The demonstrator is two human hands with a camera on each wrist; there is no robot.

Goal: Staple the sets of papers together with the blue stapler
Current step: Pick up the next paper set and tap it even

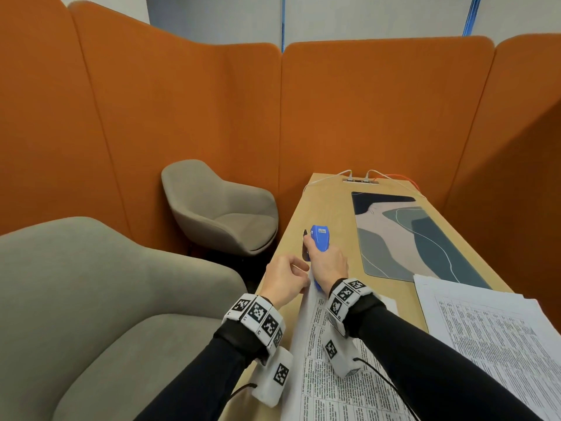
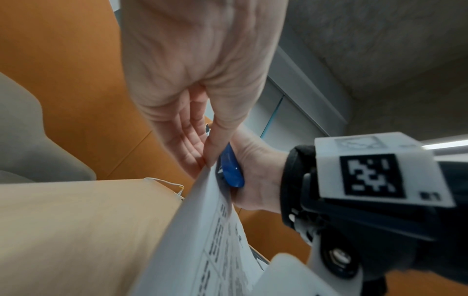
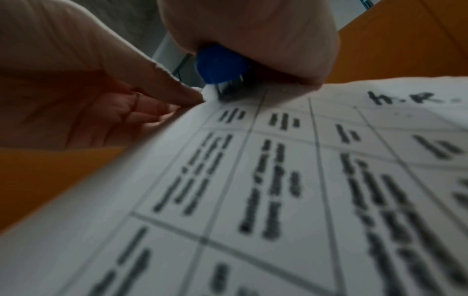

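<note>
My right hand [image 1: 326, 262] grips the blue stapler [image 1: 319, 240] above the near left part of the wooden table [image 1: 328, 208]. Its metal base sticks out to the left. My left hand [image 1: 285, 281] pinches the top corner of a printed set of papers [image 1: 340, 378] between thumb and fingers and holds it up beside the stapler. In the left wrist view the thumb [image 2: 220, 128] presses the paper corner [image 2: 207, 192] right next to the stapler [image 2: 231, 170]. The right wrist view shows the stapler [image 3: 220, 64] over the sheet's corner [image 3: 278, 160].
A second stack of printed sheets [image 1: 491, 323] lies at the right of the table. A patterned desk mat [image 1: 403, 235] covers the middle. White and orange cables [image 1: 361, 174] plug in at the far end. Two grey armchairs [image 1: 218, 208] stand left, under orange partition walls [image 1: 182, 110].
</note>
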